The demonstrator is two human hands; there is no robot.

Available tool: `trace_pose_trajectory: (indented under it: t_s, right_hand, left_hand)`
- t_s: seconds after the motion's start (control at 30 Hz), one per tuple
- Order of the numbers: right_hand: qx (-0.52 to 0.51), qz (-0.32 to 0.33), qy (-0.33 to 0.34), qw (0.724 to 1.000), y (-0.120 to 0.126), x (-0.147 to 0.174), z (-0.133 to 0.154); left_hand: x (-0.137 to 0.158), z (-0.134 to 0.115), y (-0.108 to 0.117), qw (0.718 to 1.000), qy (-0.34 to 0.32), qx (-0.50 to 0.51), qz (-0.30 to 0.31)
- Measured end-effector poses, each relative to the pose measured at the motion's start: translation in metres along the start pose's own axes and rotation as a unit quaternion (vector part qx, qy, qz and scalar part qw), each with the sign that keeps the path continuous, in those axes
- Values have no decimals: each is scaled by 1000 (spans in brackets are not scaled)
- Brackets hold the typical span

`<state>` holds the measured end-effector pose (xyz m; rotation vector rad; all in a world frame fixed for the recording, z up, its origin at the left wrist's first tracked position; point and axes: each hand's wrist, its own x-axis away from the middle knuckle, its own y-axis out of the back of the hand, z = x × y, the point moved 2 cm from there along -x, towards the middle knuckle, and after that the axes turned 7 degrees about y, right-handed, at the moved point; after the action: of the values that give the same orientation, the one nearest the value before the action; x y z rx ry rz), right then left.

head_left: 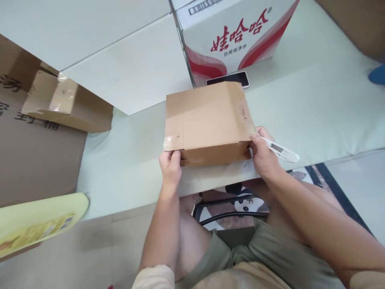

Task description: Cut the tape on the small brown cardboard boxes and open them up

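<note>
A brown cardboard box (210, 120) rests on the cloth-covered table near its front edge, with bits of clear tape at its near corners. At the near left corner, my left hand (171, 166) is closed on the cardboard, thumb against the front side. My right hand (264, 154) grips the near right corner. That same hand also keeps hold of a white box cutter (284, 152), whose body points out to the right; its other end is hidden by my fingers. The box's inside does not show.
Behind the box lies a phone (231, 79), against a white and red water carton (234, 44). A large white box (129, 64) stands at the back left. Brown cartons (36, 156) and a yellow container (45, 220) are at left. A blue object (377, 75) shows at the right edge.
</note>
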<state>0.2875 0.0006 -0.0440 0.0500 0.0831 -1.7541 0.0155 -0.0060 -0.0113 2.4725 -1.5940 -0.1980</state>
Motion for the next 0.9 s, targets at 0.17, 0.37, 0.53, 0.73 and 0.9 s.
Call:
trace_pose_trajectory:
  t_s: [0.17, 0.37, 0.53, 0.73, 0.9]
  right_hand:
    - [5, 0, -11, 1000, -1, 0, 2]
    - [9, -1, -2, 1000, -1, 0, 0]
    - [3, -3, -7, 1000, -1, 0, -1]
    - [-15, -10, -11, 1000, -1, 0, 3]
    - [-13, -9, -12, 1000, -1, 0, 3]
  left_hand:
    - [0, 1, 0, 1000, -4, 0, -2]
    - [1, -1, -1, 1000, -6, -1, -1]
    - [0, 0, -1, 1000, -2, -3, -1]
    - [-1, 2, 0, 1000, 10, -4, 1]
    - [-1, 0, 0, 1000, 6, -1, 0]
